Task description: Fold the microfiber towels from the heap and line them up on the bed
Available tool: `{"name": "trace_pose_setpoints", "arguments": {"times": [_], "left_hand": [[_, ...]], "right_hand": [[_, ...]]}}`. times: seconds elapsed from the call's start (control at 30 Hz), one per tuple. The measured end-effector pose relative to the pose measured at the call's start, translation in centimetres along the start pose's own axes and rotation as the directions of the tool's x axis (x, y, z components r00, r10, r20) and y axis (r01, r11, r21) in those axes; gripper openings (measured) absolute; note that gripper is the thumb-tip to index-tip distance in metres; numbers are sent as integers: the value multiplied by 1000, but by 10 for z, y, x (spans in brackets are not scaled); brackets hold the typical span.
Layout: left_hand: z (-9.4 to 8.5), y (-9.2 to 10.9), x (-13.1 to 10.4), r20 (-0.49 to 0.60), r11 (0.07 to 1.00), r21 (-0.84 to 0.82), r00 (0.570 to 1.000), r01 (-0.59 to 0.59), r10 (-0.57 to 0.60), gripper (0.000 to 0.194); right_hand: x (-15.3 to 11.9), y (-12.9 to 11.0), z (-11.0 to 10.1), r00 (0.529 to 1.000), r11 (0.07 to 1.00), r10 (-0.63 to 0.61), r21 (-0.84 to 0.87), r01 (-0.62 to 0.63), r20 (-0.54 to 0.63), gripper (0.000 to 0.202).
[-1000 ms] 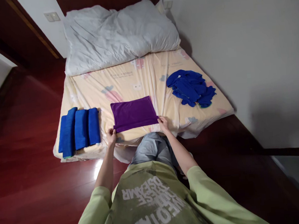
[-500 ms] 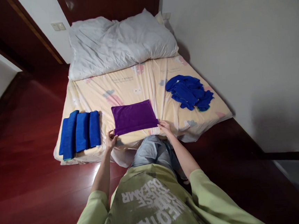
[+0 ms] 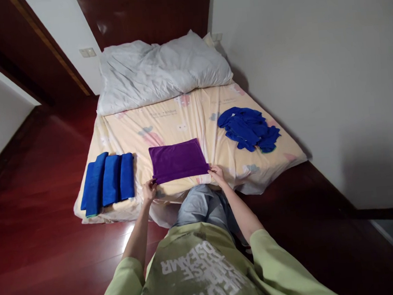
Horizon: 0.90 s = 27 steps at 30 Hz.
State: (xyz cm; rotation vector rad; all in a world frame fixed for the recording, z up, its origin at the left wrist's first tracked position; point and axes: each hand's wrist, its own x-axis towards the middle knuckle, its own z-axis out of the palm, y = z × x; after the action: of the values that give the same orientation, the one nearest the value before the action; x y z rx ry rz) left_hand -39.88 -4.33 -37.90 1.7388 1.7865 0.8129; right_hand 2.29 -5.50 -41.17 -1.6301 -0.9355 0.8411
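Observation:
A purple towel point(image 3: 178, 159) lies folded into a flat rectangle near the bed's front edge. At its near left corner, my left hand point(image 3: 149, 191) pinches the cloth between thumb and fingers. My right hand point(image 3: 216, 174) grips the near right corner in the same way. A narrow band runs along the towel's near edge between both hands. To the left, several blue towels point(image 3: 111, 180) are folded into long strips and lie side by side, partly overlapping. A crumpled heap of blue cloths point(image 3: 250, 129) rests on the right.
The bed point(image 3: 119, 131) has a cream patterned sheet, and its front edge is close to my legs. A bunched white quilt point(image 3: 162, 72) lies against the dark headboard point(image 3: 150, 16). A wall point(image 3: 299, 65) borders the right side; dark red floor point(image 3: 41, 179) shows on the left.
My view has tilted up a little, so the bed sits lower in the picture. My left fingers have closed on the towel's left corner; the right hand keeps its corner.

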Motion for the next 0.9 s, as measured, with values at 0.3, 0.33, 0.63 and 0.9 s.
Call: {"name": "trace_pose_setpoints", "arguments": {"times": [0.3, 0.33, 0.63, 0.9], "left_hand": [[2, 16, -10, 189, 821, 343, 889, -458, 417, 50], [5, 20, -9, 236, 792, 346, 864, -502, 445, 52], [34, 29, 0, 349, 746, 430, 856, -509, 382, 61], [42, 26, 9, 362, 715, 525, 881, -462, 303, 62]], "right_hand": [[-42, -25, -11, 853, 694, -471, -504, 515, 223, 54], [-46, -31, -11, 816, 621, -491, -534, 574, 306, 54], [-42, -39, 24, 702, 425, -306, -567, 706, 643, 60], [-34, -40, 29, 728, 345, -247, -644, 683, 639, 62]]}}
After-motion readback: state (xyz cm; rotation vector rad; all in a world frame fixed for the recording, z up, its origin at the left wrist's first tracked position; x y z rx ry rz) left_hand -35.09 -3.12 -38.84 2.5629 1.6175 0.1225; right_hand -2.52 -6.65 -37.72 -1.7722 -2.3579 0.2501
